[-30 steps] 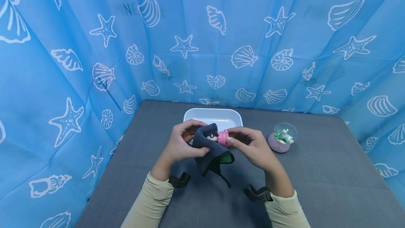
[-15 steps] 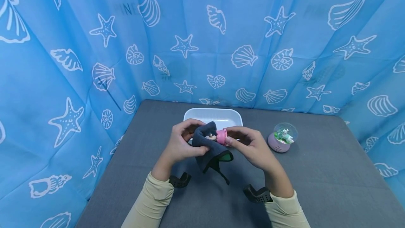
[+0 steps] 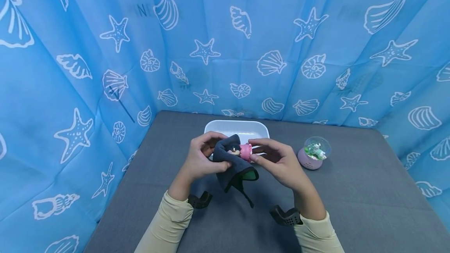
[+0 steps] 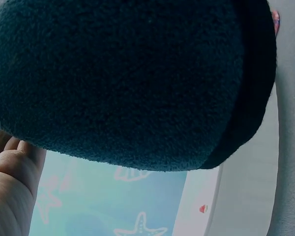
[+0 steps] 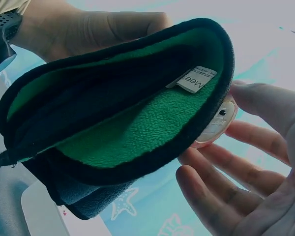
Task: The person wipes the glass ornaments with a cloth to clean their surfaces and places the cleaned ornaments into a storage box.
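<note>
A dark blue-grey cleaning cloth (image 3: pixel 228 159) with black edging, a hanging loop and a green underside is folded around a small ornament with a pink base (image 3: pixel 245 152). My left hand (image 3: pixel 204 157) grips the cloth from the left, thumb in front. From the right, my right hand (image 3: pixel 275 161) pinches the pink base between thumb and fingers. The right wrist view shows the ornament's pale round underside (image 5: pixel 219 123) beside the cloth's green side (image 5: pixel 137 132) and its white label (image 5: pixel 199 79). The cloth hides much of the ornament, and it fills most of the left wrist view.
Behind the hands stands a white tray (image 3: pixel 261 128) on the grey-covered table (image 3: pixel 351 182). Right of my right hand is a snow globe (image 3: pixel 313 153) with a lilac base. A blue curtain (image 3: pixel 225 69) printed with shells and starfish hangs at the back and sides.
The cloth and the pink-based ornament have shifted slightly left. The right fingers have loosened a little around the base and spread more. The tray and snow globe have stayed put.
</note>
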`<action>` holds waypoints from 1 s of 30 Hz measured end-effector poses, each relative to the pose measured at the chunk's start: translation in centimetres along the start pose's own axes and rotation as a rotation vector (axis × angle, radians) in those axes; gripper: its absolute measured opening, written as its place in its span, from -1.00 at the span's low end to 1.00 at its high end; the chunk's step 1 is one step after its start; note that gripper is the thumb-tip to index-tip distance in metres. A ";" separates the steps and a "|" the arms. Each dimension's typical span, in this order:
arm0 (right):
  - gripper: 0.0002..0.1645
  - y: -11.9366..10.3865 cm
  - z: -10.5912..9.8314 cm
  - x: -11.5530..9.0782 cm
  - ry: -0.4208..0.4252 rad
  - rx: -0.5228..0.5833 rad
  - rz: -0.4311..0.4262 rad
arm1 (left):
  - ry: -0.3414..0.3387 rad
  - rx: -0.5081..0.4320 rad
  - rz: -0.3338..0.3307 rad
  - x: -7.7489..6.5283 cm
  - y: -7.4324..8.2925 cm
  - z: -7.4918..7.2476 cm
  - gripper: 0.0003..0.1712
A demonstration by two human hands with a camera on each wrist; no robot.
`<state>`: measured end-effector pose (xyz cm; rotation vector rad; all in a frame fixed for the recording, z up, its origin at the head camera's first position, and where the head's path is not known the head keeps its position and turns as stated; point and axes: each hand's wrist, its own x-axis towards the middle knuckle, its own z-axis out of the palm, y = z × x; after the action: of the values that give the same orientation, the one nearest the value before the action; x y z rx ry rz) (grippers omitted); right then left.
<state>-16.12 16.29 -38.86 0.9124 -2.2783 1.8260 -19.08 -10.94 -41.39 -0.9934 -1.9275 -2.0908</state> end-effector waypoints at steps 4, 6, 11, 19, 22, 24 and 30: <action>-0.44 0.1 0.0 0.1 -0.018 0.031 -0.038 | 0.003 0.002 0.003 -0.1 -0.1 -0.1 -0.37; -0.42 0.2 -0.1 0.1 -0.024 0.038 -0.056 | 0.003 0.003 0.004 -0.1 -0.1 -0.1 -0.37; -0.37 0.3 -0.1 0.1 -0.033 0.043 -0.073 | 0.000 0.001 0.005 -0.1 0.0 -0.1 -0.38; -0.36 0.1 0.0 0.0 -0.029 0.034 -0.075 | -0.007 0.001 -0.001 0.0 0.0 -0.1 -0.38; -0.37 0.1 0.0 0.0 -0.019 0.023 -0.068 | -0.011 0.001 -0.003 0.0 0.0 -0.1 -0.38; -0.37 0.1 0.0 0.0 -0.007 0.018 -0.063 | -0.012 -0.003 -0.003 0.0 0.0 -0.1 -0.39; -0.38 0.2 0.0 0.0 0.018 0.009 -0.072 | -0.016 -0.010 -0.005 0.0 0.1 0.0 -0.39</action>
<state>-16.21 16.34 -39.06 0.9614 -2.1985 1.8098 -19.05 -10.94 -41.33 -1.0114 -1.9302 -2.1035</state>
